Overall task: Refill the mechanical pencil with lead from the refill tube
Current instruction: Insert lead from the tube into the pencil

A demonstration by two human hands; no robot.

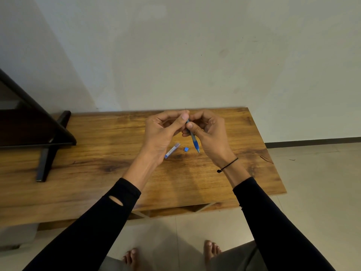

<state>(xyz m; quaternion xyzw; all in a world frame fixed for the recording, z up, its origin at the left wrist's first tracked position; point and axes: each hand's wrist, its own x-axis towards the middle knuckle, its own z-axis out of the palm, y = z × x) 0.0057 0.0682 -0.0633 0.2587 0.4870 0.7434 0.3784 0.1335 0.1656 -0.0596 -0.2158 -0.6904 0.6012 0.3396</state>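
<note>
My right hand (207,132) grips a blue mechanical pencil (194,140) near its top end, tip pointing down toward the table. My left hand (164,132) pinches a thin dark lead (185,111) between thumb and forefinger right at the pencil's top; the lead sticks up just above the fingertips. The clear refill tube (172,150) with a blue label lies flat on the wooden table (97,153) below my left hand. A small blue cap (186,149) lies beside it, between the tube and the pencil tip.
A dark stand with black legs (48,149) occupies the table's left side. A pale wall rises behind the table's far edge. Tiled floor (312,173) lies right of the table, and bare feet (212,251) show below.
</note>
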